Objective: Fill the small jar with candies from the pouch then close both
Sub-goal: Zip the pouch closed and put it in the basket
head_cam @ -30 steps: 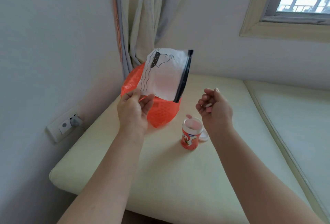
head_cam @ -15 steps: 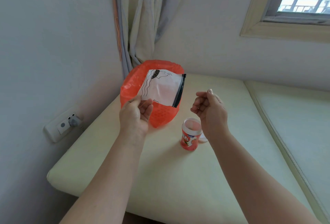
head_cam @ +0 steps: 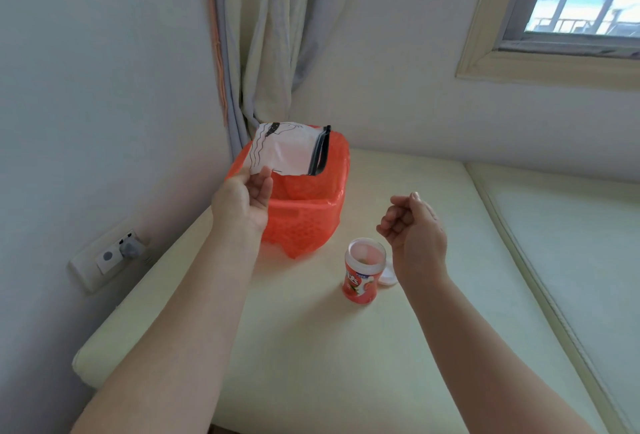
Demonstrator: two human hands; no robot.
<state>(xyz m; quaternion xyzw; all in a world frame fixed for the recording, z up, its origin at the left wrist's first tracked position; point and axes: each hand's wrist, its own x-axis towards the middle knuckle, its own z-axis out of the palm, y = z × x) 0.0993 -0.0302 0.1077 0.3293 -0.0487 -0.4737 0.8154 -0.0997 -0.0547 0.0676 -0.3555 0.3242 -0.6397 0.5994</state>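
My left hand (head_cam: pixel 246 199) pinches a bottom corner of the white pouch (head_cam: pixel 284 150), which has a black zip strip on its right edge and a line drawing. The pouch lies nearly flat over the orange basket (head_cam: pixel 304 222). The small red jar (head_cam: pixel 361 271) stands open on the cream surface, with pale pink candies visible inside. Its white lid (head_cam: pixel 388 276) lies just behind it to the right. My right hand (head_cam: pixel 414 226) hovers above and to the right of the jar with fingers curled; I cannot see anything in it.
The cream cushion (head_cam: pixel 311 364) ends at a rounded front-left edge. A wall socket (head_cam: pixel 110 255) is on the left wall. A curtain (head_cam: pixel 273 35) hangs in the corner behind the basket. A second cushion (head_cam: pixel 571 243) adjoins on the right, below a window (head_cam: pixel 581 1).
My left hand lowered the pouch from upright to nearly flat over the basket and moved it away from the jar. My right hand drew slightly right of the jar.
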